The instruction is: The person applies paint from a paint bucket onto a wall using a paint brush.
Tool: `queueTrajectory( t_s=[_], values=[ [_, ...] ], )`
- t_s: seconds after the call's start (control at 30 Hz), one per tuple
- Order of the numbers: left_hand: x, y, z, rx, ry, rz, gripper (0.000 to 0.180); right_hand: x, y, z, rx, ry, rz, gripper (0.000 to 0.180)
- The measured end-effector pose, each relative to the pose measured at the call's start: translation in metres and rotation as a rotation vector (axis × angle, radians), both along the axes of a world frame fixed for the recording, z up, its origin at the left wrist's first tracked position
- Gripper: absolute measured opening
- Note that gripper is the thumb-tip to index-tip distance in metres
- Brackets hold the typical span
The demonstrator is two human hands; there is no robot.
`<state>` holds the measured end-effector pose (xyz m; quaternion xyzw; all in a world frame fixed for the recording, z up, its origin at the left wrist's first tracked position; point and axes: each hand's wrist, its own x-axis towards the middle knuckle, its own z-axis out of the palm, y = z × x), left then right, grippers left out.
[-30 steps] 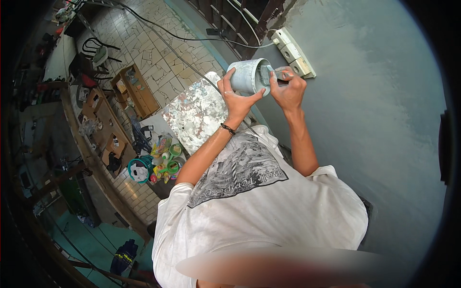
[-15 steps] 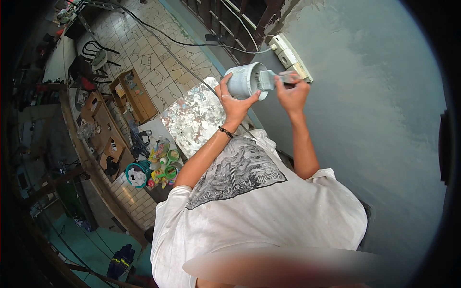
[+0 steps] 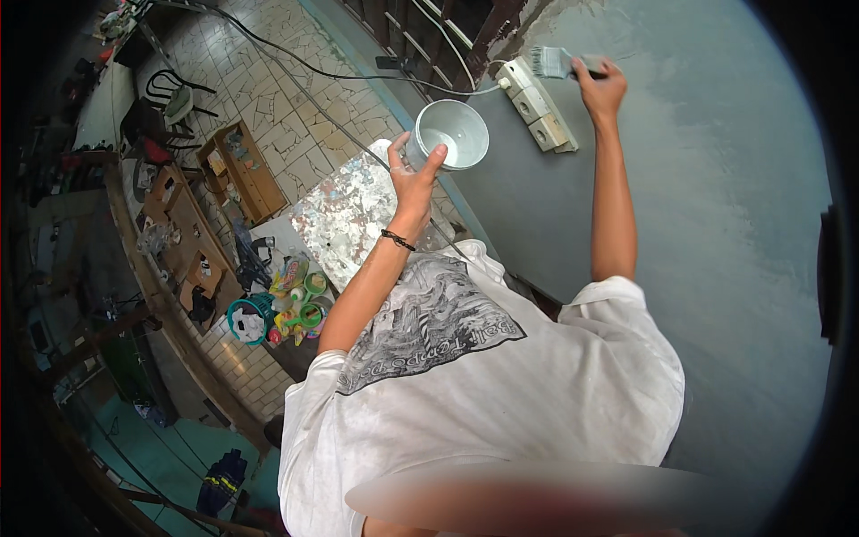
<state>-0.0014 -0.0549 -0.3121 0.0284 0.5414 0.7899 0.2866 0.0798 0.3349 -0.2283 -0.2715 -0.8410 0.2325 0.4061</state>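
Observation:
My left hand (image 3: 417, 179) grips a small pale bucket (image 3: 454, 134) by its side, thumb over the rim. Whitish paint shows inside the bucket. Up at the grey wall (image 3: 689, 206), my right hand (image 3: 601, 88) is closed round the dark handle of a paintbrush (image 3: 552, 63). The brush's wide, paint-coated bristles point left, just above a white socket strip (image 3: 537, 105). Whether the bristles touch the wall I cannot tell.
A paint-spattered board (image 3: 344, 215) lies below my left forearm. Black cables (image 3: 331, 75) run across to the socket strip. Barred dark metalwork (image 3: 438, 36) borders the wall. Farther left are a wooden drawer (image 3: 242, 174), a teal basket (image 3: 250, 320) and a chair (image 3: 179, 98).
My right hand has carried the paintbrush out of the bucket, up and right past the socket strip. The bucket has tipped more upright and shifted slightly, so its inside shows.

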Motion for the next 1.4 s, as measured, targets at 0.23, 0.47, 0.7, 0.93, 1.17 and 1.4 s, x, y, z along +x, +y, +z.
queueTrajectory(
  t_s=[0.23,0.47,0.7,0.93,1.17,1.4],
  values=[
    [0.000,-0.004,0.003,-0.022,0.008,0.018,0.084,-0.093,0.048,-0.029,0.268,-0.490,0.170,0.028],
    [0.002,-0.009,-0.003,0.005,0.020,0.078,0.080,-0.112,0.053,-0.061,0.325,-0.602,0.205,0.025],
    [0.003,-0.010,-0.004,0.011,0.030,0.054,0.079,-0.109,0.055,-0.055,0.382,-0.572,0.208,0.023],
    [0.002,-0.008,0.001,0.029,0.023,0.062,0.081,-0.114,0.042,-0.037,0.376,-0.414,0.189,0.019],
    [0.006,-0.009,0.008,0.046,0.007,0.052,0.082,-0.093,0.043,-0.081,0.320,-0.515,0.196,0.027],
    [0.007,-0.016,0.008,0.000,-0.007,0.063,0.093,-0.082,0.051,-0.063,0.394,-0.518,0.159,0.023]
  ],
)
